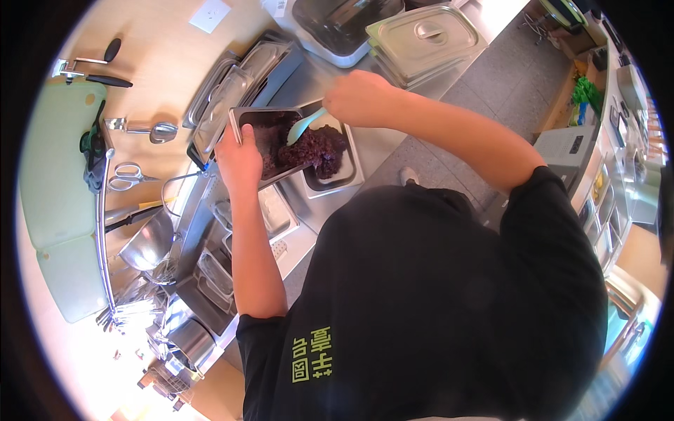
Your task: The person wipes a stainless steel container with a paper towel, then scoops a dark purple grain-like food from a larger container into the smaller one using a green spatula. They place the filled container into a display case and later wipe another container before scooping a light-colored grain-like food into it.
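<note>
My left hand (239,160) grips the rim of a stainless steel food pan (261,117), thumb over the edge. This pan tilts toward a second steel pan (345,187) on the counter. A dark purple, grainy cooked mass (321,150), perhaps purple rice, spills over from the tilted pan into the lower one. In my right hand (358,100) is the handle of a pale turquoise spoon (301,129). The spoon's bowl touches the purple mass near the rim between the pans. My right fingers are partly hidden by the back of the hand.
Steel pan lids (426,31) lie at the counter's far right. More lids (226,100) stand in a rack by the wall, close to my left hand. Behind sits a dark-lidded white container (342,31). A sink (189,284) with pans is at left; scissors (126,176) hang above.
</note>
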Tool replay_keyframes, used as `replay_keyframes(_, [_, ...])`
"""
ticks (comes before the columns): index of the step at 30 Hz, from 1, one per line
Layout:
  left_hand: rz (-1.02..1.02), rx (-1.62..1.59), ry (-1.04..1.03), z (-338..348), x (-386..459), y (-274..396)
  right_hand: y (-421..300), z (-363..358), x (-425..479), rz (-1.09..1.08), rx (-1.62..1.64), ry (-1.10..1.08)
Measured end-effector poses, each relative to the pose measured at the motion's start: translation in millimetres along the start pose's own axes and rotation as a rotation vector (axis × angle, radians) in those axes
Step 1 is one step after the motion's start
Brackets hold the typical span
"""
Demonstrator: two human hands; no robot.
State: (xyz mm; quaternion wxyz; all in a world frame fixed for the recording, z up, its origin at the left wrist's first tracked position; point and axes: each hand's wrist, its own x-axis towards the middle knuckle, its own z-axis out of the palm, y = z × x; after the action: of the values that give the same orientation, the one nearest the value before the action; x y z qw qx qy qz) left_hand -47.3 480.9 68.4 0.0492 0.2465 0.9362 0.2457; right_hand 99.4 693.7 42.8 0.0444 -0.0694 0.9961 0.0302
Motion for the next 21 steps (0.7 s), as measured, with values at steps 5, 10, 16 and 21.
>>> replay_keyframes(5, [0.006, 0.041, -0.025, 5, 3, 3, 8, 2, -18, 0.072, -0.006, -0.03])
replay_keyframes(10, [0.058, 0.076, -0.016, 10, 12, -7, 5, -21, -31, 0.093, -0.006, 0.105])
replay_keyframes(16, [0.025, 0.056, -0.026, 8, 9, 1, -17, -12, -16, 0.01, 0.003, 0.034])
replay_keyframes(21, [0.052, 0.043, -0.005, 10, 9, -7, -10, 14, -24, 0.014, 0.011, 0.226])
